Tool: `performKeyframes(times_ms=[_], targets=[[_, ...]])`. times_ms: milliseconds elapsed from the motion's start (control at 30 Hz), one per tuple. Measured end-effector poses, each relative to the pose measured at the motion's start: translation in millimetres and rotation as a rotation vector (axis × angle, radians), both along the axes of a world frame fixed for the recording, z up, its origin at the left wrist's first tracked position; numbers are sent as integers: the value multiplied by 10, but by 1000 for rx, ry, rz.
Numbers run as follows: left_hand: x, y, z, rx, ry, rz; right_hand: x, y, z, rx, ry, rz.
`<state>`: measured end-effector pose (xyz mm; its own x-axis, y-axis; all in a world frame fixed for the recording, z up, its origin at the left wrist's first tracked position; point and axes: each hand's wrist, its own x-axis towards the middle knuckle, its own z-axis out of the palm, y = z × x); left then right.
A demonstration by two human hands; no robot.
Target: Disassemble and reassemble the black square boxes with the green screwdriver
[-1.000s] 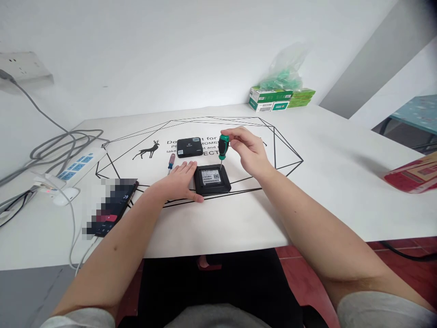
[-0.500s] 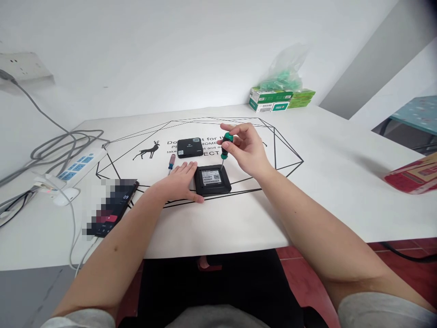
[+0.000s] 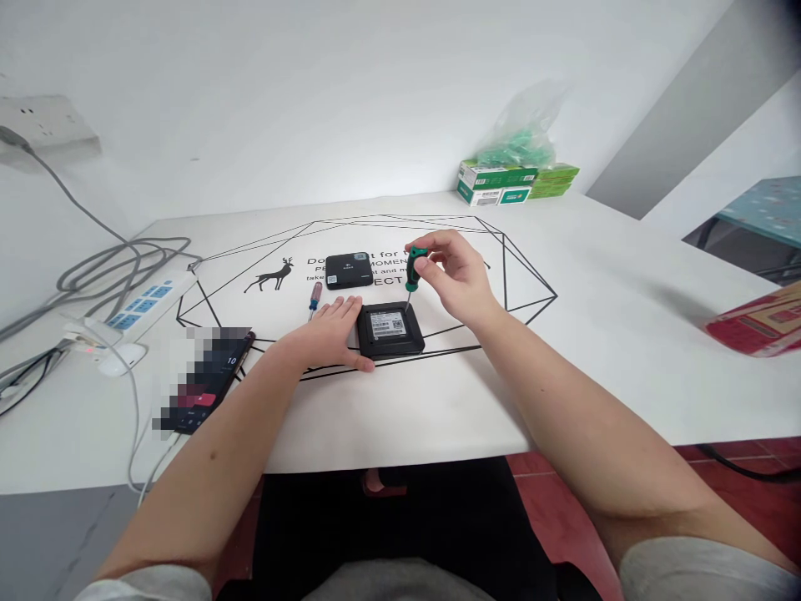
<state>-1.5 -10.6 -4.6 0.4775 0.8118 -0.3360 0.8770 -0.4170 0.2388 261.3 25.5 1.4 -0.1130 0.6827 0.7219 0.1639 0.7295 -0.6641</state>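
Since half a second ago your right hand has rolled its fingers back around the green screwdriver; the splayed fingers seen then are now curled in, and the handle has tipped slightly back toward upright. The right hand grasps that handle by thumb and fingertips, with the tip down on the far right corner of the black box. The box lies label-up just below the right hand and has not shifted. Your left hand lies flat and released, palm down, thumb and fingers pressed against the box's left edge. Just beyond the left fingertips lies a red-handled screwdriver. A second black box sits farther off, left of the right hand. A phone lies left of your left wrist.
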Motion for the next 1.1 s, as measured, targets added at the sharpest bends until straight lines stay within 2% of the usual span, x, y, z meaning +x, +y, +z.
performKeyframes(times_ms=[167, 400, 500, 633, 733, 867, 1100], targets=[[-11, 6, -12, -2, 0, 0, 23, 38, -11, 38, -26, -19], [-9, 7, -5, 11, 11, -17, -26, 36, -67, -20, -53, 29], [-15, 10, -20, 23, 0, -23, -48, 17, -75, -12, -70, -26], [-30, 23, -47, 34, -28, -36, -141, -64, -47, -30, 70, -102], [-27, 23, -36, 57, -31, -50, -278, -173, -26, -71, 152, -32], [-9, 16, -4, 95, -23, -55, -446, -309, -30, -82, 88, 71], [-13, 37, -16, 149, -74, -106, -525, -350, -81, -75, 28, 61]])
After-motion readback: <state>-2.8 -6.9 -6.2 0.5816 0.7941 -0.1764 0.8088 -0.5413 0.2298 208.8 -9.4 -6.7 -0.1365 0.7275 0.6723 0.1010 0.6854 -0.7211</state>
